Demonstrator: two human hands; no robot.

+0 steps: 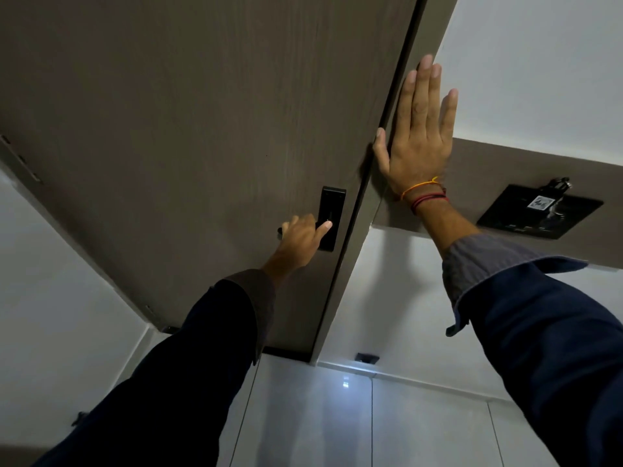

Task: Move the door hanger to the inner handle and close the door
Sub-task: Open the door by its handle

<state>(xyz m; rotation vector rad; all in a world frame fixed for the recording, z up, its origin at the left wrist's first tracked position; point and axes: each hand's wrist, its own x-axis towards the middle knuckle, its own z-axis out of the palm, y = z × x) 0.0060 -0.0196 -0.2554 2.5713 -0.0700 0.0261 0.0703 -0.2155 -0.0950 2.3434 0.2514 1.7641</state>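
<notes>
A brown wood-grain door (188,116) fills the upper left of the view, its edge against the frame (381,183). My left hand (301,239) grips the black lever handle (279,230) beside the black lock plate (332,219), with the index finger lying across the plate. My right hand (418,136) lies flat with fingers spread on the frame and wall, the thumb touching the door's edge. No door hanger shows in this view.
A black wall panel (539,210) with a key card holder sits on a brown strip at the right. White walls flank the door. Glossy pale floor tiles (337,416) lie below, with a black door stop (367,358) at the skirting. Hinges (20,160) show on the door's left side.
</notes>
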